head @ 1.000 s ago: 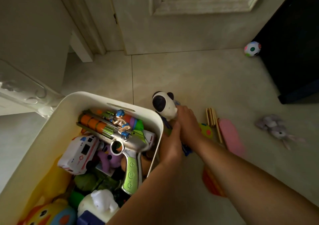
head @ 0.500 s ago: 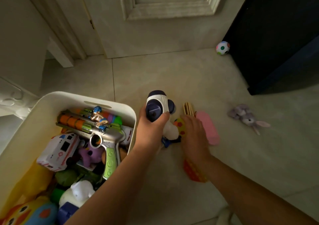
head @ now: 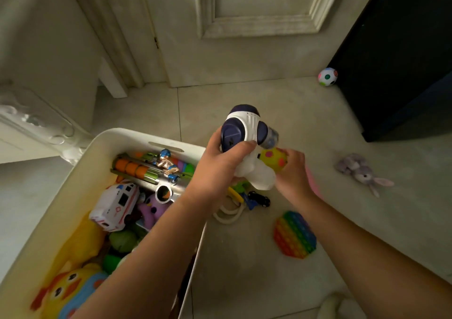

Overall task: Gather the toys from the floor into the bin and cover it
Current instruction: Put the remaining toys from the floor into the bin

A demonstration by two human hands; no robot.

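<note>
A white bin (head: pixel 102 145) full of toys stands on the floor at the lower left. My left hand (head: pixel 217 167) grips a white and navy robot-like toy (head: pixel 244 132), lifted just right of the bin's far corner. My right hand (head: pixel 292 174) holds a yellow toy with pink spots (head: pixel 274 158) beside it. On the floor below lie white rings (head: pixel 228 212), a small black car (head: pixel 259 198) and a rainbow pop-it pad (head: pixel 294 235). A grey plush bunny (head: pixel 362 172) lies to the right. A spotted ball (head: pixel 327 76) rests by the dark cabinet.
A closed pale door (head: pixel 244 37) stands ahead. A tall dark cabinet (head: pixel 401 57) fills the right side. A clear plastic piece (head: pixel 36 123) leans at the left by the wall. Something pink on the floor is mostly hidden behind my right hand.
My left hand has lifted the white and navy toy higher. My right hand has picked the yellow spotted toy off the floor, uncovering the rainbow pad.
</note>
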